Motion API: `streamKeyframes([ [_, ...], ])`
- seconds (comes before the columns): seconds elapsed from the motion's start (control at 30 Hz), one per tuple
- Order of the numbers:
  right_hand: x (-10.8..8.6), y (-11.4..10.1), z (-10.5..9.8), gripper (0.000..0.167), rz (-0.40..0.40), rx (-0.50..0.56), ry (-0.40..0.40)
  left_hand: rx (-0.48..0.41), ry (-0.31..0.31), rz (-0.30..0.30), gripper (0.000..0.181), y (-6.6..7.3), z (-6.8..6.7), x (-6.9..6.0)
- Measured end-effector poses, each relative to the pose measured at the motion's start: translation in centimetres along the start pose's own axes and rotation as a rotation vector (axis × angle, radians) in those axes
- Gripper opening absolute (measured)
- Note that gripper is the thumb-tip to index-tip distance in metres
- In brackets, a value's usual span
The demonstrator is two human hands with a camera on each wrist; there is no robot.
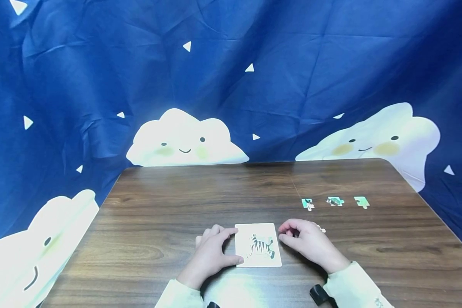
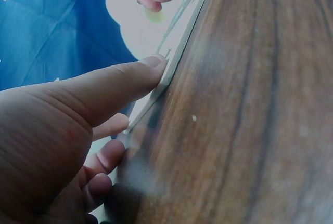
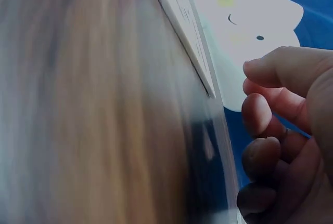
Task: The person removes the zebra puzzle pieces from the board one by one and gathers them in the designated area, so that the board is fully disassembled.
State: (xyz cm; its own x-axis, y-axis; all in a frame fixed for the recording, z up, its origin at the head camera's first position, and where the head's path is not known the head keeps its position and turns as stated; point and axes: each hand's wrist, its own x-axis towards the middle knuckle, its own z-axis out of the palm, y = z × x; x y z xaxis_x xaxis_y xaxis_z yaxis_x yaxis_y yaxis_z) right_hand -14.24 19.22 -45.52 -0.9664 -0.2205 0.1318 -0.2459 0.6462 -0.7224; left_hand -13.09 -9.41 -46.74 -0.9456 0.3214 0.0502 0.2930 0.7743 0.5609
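Observation:
A white square board with a zebra picture lies flat on the brown table. At its left side, my left hand touches it with the thumb at the near corner and the index finger at the far corner. The left wrist view shows the left thumb lying straight onto the board's edge, the other fingers bent below. Just off the right side hovers my right hand, fingers loosely curled, with nothing visible between them. Behind that hand a small puzzle piece is partly hidden.
Further back on the right, a black-and-white puzzle piece, a second patterned piece and a green piece lie in a row. Beyond the wooden table hangs a blue curtain with white clouds.

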Motion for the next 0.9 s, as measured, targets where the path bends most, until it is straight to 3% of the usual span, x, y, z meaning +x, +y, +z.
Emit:
streamKeyframes([
  [0.37,0.6,-1.8,2.2,0.009,-0.087,-0.034,-0.094,0.015,-0.004,-0.009,0.075,0.2,-0.1,0.0],
  [0.67,1.1,-2.9,3.1,0.028,-0.095,-0.088,-0.161,0.031,-0.006,-0.024,0.075,0.3,-0.1,0.1],
  [0.9,1.4,-3.3,3.3,0.027,-0.073,-0.153,-0.182,0.024,0.003,-0.021,0.075,0.4,0.0,0.1],
])
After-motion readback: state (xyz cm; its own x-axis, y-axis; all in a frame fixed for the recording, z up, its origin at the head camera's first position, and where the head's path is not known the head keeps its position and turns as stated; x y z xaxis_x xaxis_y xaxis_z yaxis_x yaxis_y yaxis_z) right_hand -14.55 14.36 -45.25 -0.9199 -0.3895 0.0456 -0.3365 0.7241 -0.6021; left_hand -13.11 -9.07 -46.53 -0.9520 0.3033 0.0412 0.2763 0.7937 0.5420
